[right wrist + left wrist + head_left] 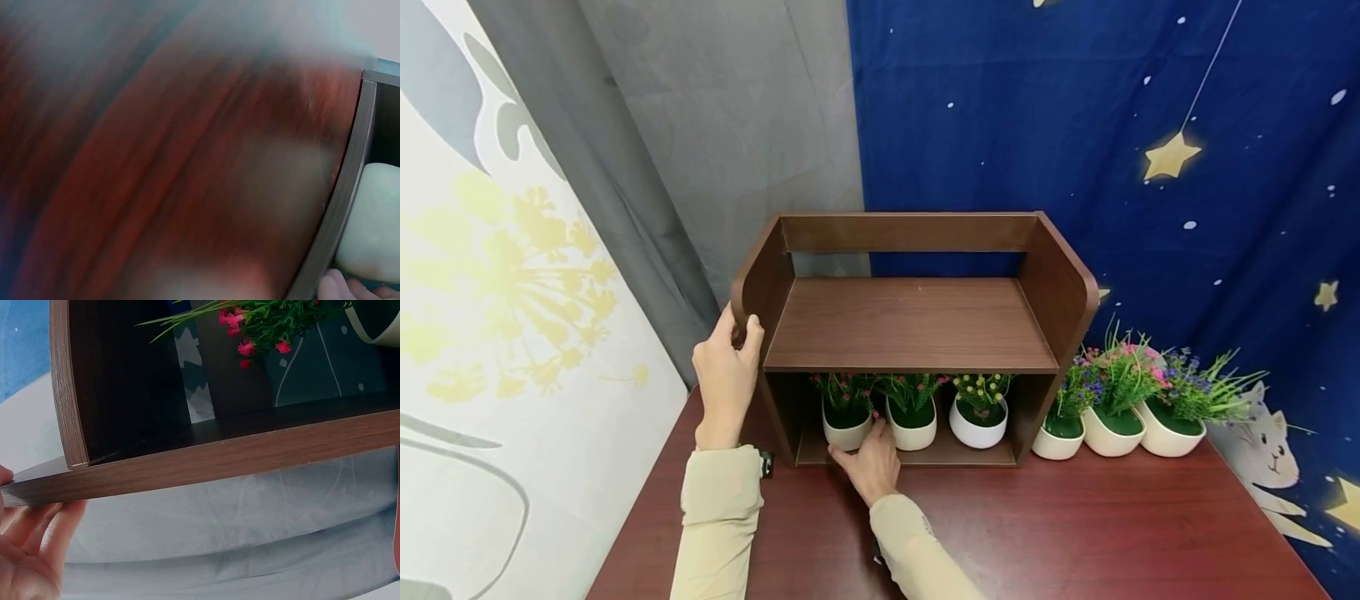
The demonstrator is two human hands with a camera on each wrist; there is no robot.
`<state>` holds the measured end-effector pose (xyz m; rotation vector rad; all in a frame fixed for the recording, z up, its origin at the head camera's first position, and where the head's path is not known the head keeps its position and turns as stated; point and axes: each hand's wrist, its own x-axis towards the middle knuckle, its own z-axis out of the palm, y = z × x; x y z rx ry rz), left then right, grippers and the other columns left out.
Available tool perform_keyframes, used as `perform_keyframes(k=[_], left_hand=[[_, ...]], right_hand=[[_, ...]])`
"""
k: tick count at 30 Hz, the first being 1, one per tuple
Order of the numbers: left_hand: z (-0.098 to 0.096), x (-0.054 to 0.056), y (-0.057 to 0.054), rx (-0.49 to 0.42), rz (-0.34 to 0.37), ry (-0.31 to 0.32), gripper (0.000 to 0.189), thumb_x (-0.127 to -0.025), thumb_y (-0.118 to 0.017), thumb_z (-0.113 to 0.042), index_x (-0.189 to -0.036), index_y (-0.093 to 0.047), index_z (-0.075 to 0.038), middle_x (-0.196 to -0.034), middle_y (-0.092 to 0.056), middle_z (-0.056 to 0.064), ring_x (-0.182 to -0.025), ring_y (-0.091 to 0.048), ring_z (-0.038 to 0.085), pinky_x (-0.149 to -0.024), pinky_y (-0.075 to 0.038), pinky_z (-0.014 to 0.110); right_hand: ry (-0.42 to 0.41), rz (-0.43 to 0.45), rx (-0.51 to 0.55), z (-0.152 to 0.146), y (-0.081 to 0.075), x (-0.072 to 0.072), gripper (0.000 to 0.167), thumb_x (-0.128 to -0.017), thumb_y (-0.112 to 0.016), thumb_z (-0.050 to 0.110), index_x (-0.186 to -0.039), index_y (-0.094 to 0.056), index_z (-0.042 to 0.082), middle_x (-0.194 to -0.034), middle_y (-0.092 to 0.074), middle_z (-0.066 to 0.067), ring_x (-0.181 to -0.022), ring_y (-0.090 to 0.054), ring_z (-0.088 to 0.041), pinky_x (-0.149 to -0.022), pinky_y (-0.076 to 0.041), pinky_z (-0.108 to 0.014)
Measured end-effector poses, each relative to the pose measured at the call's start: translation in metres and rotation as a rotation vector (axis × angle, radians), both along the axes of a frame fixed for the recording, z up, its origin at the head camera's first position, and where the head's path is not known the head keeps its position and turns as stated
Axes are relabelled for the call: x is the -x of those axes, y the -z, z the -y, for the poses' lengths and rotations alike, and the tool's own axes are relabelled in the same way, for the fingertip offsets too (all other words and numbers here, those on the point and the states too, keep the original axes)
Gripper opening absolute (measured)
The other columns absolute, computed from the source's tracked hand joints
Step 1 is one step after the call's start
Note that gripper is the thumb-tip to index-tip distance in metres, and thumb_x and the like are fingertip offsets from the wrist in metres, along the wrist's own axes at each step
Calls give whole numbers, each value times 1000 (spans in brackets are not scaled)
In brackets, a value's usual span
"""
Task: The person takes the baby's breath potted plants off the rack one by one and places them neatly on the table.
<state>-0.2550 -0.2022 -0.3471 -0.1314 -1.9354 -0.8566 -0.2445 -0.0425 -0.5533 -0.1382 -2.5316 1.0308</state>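
A brown wooden shelf (913, 325) with two levels stands on the table. My left hand (727, 371) grips the front edge of its left side panel, thumb on the inner side; the left wrist view shows those fingers (61, 531) bent against the board. Low at the front, my right hand (872, 465) holds the white pot (844, 437) of the leftmost potted plant, its thumb at the front left and its fingers at the right side. Beside it on the lower level are a middle potted plant (913, 429) with pink flowers and a yellow-flowered potted plant (978, 423).
Right of the shelf, three potted plants with purple and pink flowers, one a pink-flowered plant (1116, 432), stand close together on the reddish-brown table (1075, 533). Behind hang a grey curtain (722, 100) and a blue star-patterned curtain (1000, 117). A white patterned cloth (512, 467) borders the left.
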Motion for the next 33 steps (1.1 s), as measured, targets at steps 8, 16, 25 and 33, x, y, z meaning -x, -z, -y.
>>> perform_keyframes(k=[8,16,25,33], left_hand=[[0,2,-2,-1,-1,4,19,-90,-55,-20,-99,-65,-6,-69,-65,12,-49,-47,24,-55,-41,41],[-1,2,3,-13,14,4,19,-90,-54,-20,-99,-65,-7,-69,-66,11,-50,-50,24,-55,-42,43],[0,-2,3,-14,9,-2,22,-90,-55,-19,-104,-66,-6,-69,-66,13,-49,-49,25,-55,-42,44],[-2,-2,2,-21,25,-8,22,-90,-55,-20,-104,-65,-6,-65,-63,12,-49,-46,25,-55,-39,42]], right_hand=[[248,-54,241,35,2,6,85,-57,-82,41,-118,-48,-7,-101,-52,-18,-97,-47,-37,-78,-37,-50],[335,-198,371,52,22,3,86,-56,-87,25,-121,-45,-11,-110,-49,-21,-105,-42,-36,-91,-29,-49],[379,-329,346,59,36,5,87,-50,-89,25,-118,-47,-8,-108,-50,-20,-103,-44,-36,-90,-30,-47],[404,-277,306,57,35,10,90,-49,-89,29,-120,-48,-7,-110,-50,-19,-104,-42,-36,-88,-29,-47]])
